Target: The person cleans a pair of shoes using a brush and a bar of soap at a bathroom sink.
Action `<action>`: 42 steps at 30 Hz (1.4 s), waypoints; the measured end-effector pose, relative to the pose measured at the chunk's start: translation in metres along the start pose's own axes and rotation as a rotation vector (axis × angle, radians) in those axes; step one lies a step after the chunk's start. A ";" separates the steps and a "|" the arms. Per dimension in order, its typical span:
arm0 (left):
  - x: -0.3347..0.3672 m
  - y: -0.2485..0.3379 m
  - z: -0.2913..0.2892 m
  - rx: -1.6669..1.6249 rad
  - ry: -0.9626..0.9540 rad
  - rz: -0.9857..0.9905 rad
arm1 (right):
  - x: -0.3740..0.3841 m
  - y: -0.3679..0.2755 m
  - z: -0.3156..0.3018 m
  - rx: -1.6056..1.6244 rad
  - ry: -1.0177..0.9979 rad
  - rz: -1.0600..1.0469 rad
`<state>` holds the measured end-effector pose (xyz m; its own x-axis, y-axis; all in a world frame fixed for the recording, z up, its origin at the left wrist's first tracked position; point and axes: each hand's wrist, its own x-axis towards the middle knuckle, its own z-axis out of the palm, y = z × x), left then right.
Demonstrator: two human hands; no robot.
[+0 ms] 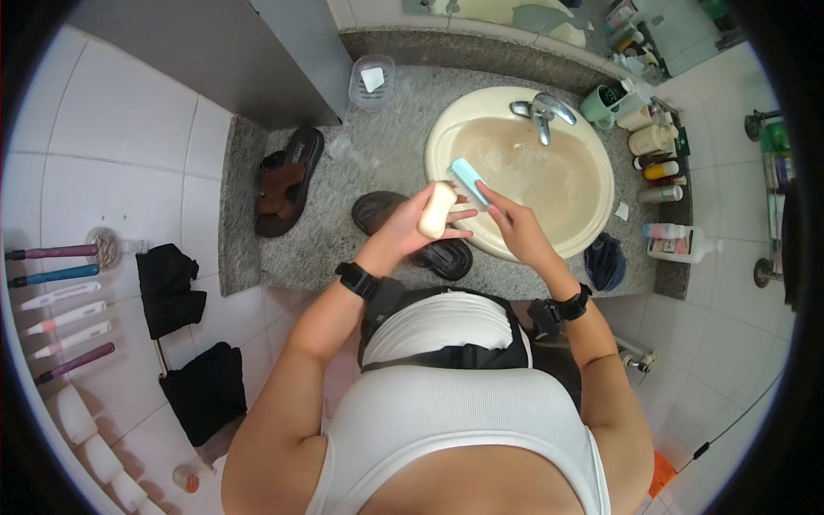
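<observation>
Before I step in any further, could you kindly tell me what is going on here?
A person stands at a washbasin. Their left hand holds a cream bar of soap, while their right hand holds a light-blue brush close by, near the basin's rim. One dark sandal lies on the counter, partly hidden under the left hand; a brown sandal lies farther left.

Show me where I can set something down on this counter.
The widest bare patch of counter lies between the brown sandal, the soap dish and the sink. A smaller one lies in front, between that sandal and the dark sandal below the left hand. Crowded: the right end, lined with bottles, and the sink's front-left edge, where soap and brush are.
</observation>
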<state>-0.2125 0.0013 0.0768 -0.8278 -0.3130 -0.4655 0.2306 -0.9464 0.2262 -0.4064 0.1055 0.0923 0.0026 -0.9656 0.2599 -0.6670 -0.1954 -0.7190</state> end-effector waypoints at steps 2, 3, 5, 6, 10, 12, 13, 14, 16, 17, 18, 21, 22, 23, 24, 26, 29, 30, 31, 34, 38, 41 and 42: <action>0.005 0.003 -0.039 -0.027 -0.160 0.062 | 0.004 -0.002 -0.016 0.595 -0.057 0.359; 0.009 0.003 -0.053 -0.051 -0.320 0.101 | 0.004 -0.013 -0.029 1.110 -0.184 0.826; -0.003 0.010 -0.025 0.096 -0.021 0.137 | 0.002 -0.028 -0.035 1.226 -0.097 0.911; -0.003 0.015 -0.028 0.068 -0.067 0.105 | -0.004 -0.022 -0.039 1.407 -0.108 0.944; -0.006 0.022 -0.026 0.073 -0.059 0.089 | -0.015 -0.010 -0.040 1.754 -0.167 1.056; -0.008 0.023 -0.029 0.063 -0.099 0.157 | -0.019 -0.009 -0.039 1.762 -0.187 1.040; -0.008 0.025 -0.032 0.063 -0.098 0.157 | -0.020 -0.009 -0.039 1.769 -0.210 1.022; -0.008 0.028 -0.035 0.052 -0.156 0.159 | -0.020 -0.011 -0.039 1.770 -0.211 1.023; -0.007 0.034 -0.041 0.041 -0.213 0.163 | -0.020 -0.014 -0.039 1.752 -0.215 1.045; -0.005 0.036 -0.046 0.045 -0.193 0.156 | -0.020 -0.014 -0.038 1.752 -0.217 1.045; -0.005 0.037 -0.044 0.048 -0.172 0.148 | -0.021 -0.014 -0.038 1.735 -0.227 1.038; -0.013 0.035 -0.039 0.184 0.069 0.240 | -0.020 -0.019 -0.038 1.670 -0.252 1.012; -0.015 0.034 -0.038 0.183 0.070 0.243 | -0.019 -0.022 -0.037 1.625 -0.267 0.992; -0.017 0.034 -0.039 0.210 0.126 0.276 | -0.019 -0.024 -0.036 1.623 -0.270 0.992; -0.018 0.034 -0.035 0.238 0.180 0.307 | -0.018 -0.026 -0.035 1.609 -0.278 0.962; -0.018 0.036 -0.025 0.228 0.136 0.316 | -0.015 -0.029 -0.034 1.591 -0.287 0.932; -0.012 0.036 -0.026 0.130 0.036 0.306 | -0.012 -0.035 -0.025 1.074 -0.340 0.795; -0.009 0.036 -0.030 0.041 -0.017 0.293 | -0.012 -0.034 -0.013 0.670 -0.229 0.415; -0.006 0.036 -0.038 0.039 -0.013 0.301 | -0.007 -0.047 -0.014 0.493 -0.248 0.338; 0.001 0.034 -0.044 -0.092 -0.153 0.297 | -0.004 -0.064 -0.010 0.239 -0.279 0.257; 0.000 0.028 -0.031 -0.131 -0.227 0.250 | 0.002 -0.072 -0.009 0.092 -0.341 0.248; 0.000 0.027 -0.027 -0.098 -0.175 0.239 | 0.004 -0.071 -0.008 -0.019 -0.344 0.204; 0.001 0.026 -0.026 -0.082 -0.174 0.237 | 0.005 -0.070 -0.007 -0.078 -0.304 0.148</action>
<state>-0.1937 -0.0256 0.0599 -0.8196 -0.5139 -0.2533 0.4621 -0.8543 0.2380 -0.3650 0.1160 0.1489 0.1158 -0.9917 -0.0556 -0.7316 -0.0473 -0.6801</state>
